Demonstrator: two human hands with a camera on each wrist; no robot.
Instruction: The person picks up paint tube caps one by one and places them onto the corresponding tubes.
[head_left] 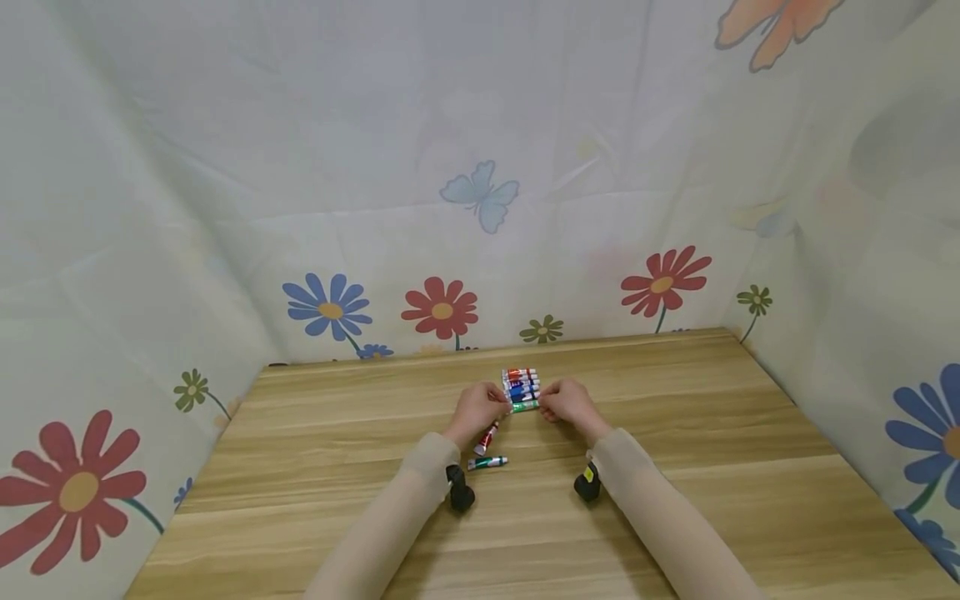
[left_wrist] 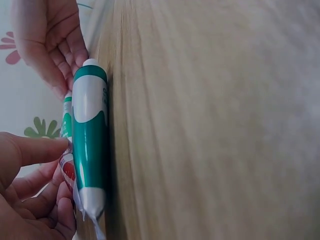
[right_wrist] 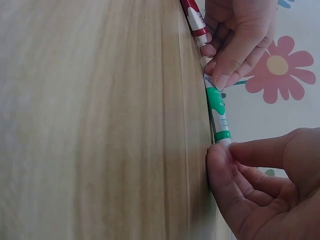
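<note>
A light green paint tube point(head_left: 525, 407) lies at the near end of a row of several paint tubes point(head_left: 521, 387) in red, purple and blue. My left hand point(head_left: 480, 408) pinches its flat crimped end between thumb and finger. At the capped end, my right hand point(head_left: 572, 402) pinches the tube, clearest in the right wrist view, where its green body point(right_wrist: 217, 107) spans between both hands. A dark red tube point(head_left: 487, 438) lies slanted just below my left hand. Nearer to me is a darker green tube point(head_left: 489, 462), which looms large point(left_wrist: 91, 130) in the left wrist view.
Everything lies on a wood-grain table point(head_left: 360, 417). Behind and at the sides hangs a pale curtain point(head_left: 375, 242) printed with flowers and butterflies. A small black camera is worn at each wrist, under the cream sleeves point(head_left: 390, 517).
</note>
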